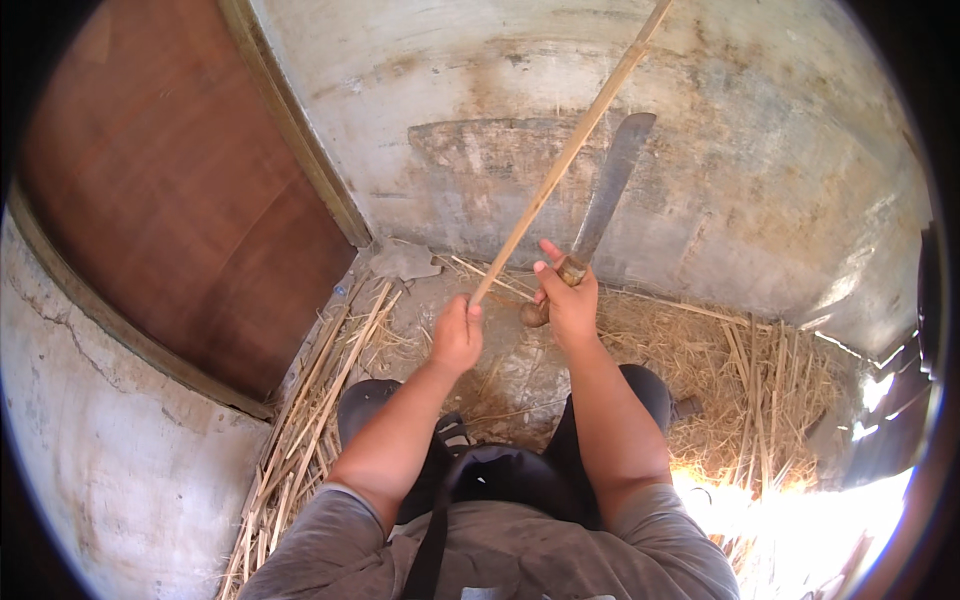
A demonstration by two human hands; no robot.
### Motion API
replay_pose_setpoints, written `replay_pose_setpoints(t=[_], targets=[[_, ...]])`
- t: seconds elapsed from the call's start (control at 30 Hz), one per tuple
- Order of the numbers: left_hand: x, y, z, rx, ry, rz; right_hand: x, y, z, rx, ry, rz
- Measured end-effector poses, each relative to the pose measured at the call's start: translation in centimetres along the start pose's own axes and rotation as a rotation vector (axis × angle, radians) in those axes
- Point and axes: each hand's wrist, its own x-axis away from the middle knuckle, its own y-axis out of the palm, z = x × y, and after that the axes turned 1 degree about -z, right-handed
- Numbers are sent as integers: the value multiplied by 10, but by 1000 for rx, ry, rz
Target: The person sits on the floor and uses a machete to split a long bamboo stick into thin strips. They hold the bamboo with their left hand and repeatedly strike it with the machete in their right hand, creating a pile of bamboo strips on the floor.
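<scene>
Head-worn fisheye view, facing steeply down, close range

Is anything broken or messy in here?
Yes. The pale wall below the brown panel has a jagged crack, so it looks damaged. The wall ahead has grubby brown stains. Loose straw-like shavings lie scattered on the right. The wooden strip in the left hand looks unbroken where it shows.

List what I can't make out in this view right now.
Head view:
Wooden stick: far end cut off by the top edge; near end hidden inside the left hand.
Machete handle: middle covered by the right hand.
Sunlit patch, lower right: detail lost in glare.
</scene>
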Motion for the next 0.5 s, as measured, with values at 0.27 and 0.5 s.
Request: replay_pose_setpoints(t=[0.27,0.5], targets=[[49,51,1,146,-93,-107,7,1,-5,2,86,-186],[51,56,9,113,-148,-131,21,11,-6,-155,224,-368]])
